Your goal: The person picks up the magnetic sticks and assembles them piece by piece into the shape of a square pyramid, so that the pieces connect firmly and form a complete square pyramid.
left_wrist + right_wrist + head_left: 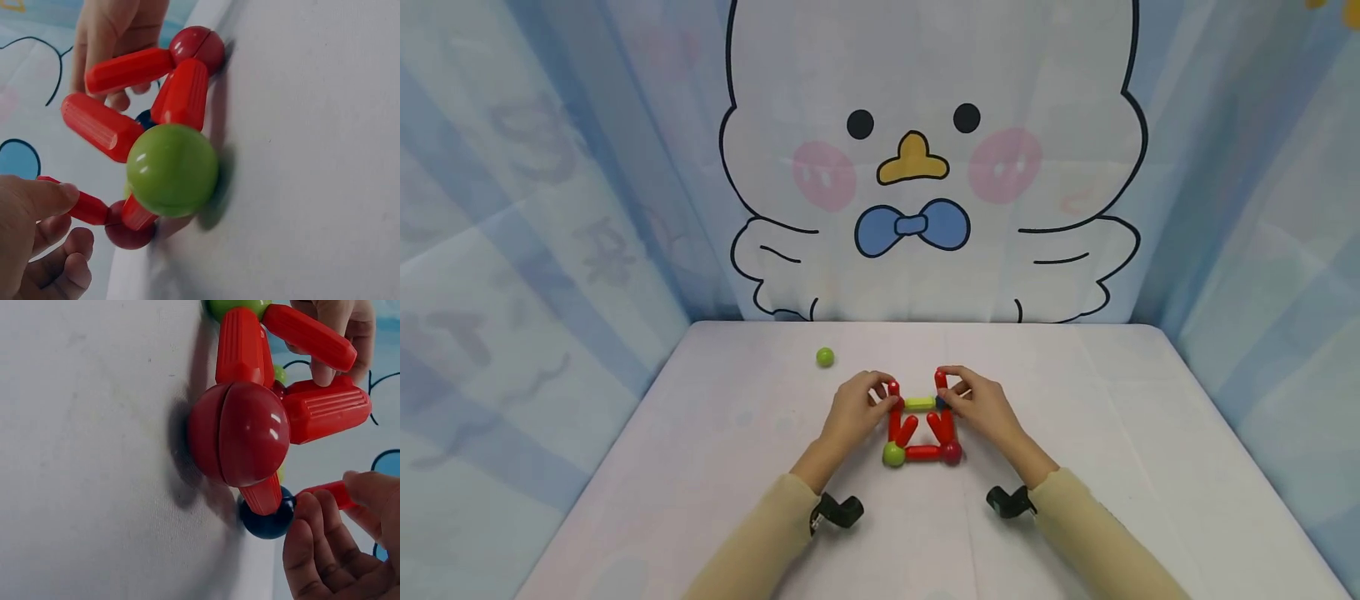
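A square frame of magnetic rods and balls lies on the table. Its front corners are a green ball (893,454) and a red ball (951,452), joined by a red rod (922,453). At the back, a yellow-green rod (920,403) runs between another red ball (130,226) and a dark blue ball (267,517). A further red rod rises from each corner. My left hand (853,410) pinches the back-left upright rod (92,209) between thumb and finger. With thumb and fingers, my right hand (988,408) pinches the back-right upright rod (334,494) above the blue ball.
One loose green ball (825,357) sits farther back on the table, left of the frame. The white-covered table (1075,400) meets a cartoon-printed curtain (925,283) at its back edge. Dark wrist cameras (841,510) hang under both sleeves.
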The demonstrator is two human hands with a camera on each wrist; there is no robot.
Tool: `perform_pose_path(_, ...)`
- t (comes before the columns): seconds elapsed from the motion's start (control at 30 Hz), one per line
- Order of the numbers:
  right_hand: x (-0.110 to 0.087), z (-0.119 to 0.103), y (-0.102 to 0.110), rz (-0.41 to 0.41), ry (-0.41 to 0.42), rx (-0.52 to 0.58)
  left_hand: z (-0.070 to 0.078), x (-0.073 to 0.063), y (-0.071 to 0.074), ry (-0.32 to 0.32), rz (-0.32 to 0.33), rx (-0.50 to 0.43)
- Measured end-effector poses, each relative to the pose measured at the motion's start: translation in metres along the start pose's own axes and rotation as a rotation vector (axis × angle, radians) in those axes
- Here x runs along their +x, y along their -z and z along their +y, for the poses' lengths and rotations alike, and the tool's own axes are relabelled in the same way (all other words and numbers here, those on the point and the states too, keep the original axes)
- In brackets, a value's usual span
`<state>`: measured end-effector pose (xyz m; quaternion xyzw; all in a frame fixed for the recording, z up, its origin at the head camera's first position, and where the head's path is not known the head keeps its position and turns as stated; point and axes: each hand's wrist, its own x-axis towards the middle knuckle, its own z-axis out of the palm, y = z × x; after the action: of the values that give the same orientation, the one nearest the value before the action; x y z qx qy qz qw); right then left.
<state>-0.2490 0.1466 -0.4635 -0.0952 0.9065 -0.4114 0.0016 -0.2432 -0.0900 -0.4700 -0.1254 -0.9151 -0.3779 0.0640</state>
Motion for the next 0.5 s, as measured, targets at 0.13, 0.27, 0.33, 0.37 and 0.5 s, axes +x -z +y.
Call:
perform_pose_path(0.13, 0.000, -0.001, -0.004, 0.006, 0.010, 0.000, 0.002, -0.001, -0.006, -0.052, 0.000, 0.047)
perform_pose_path(0.27, -0.006, -0.002, -0.005, -0.019, 0.053, -0.018, 0.003, -0.003, -0.009, -0.114, -0.014, 0.129)
perform_pose_path(0.33, -0.009, -0.002, -0.006, -0.038, 0.074, -0.028, 0.003, -0.004, -0.010, -0.149, -0.025, 0.170)
perform_pose_path(0.37, -0.010, -0.002, -0.007, -0.047, 0.083, -0.032, 0.003, -0.004, -0.010, -0.166, -0.028, 0.186)
perform_pose_path(0.5, -0.011, -0.001, -0.010, -0.063, 0.098, -0.024, 0.001, -0.005, -0.006, -0.181, -0.050, 0.211)
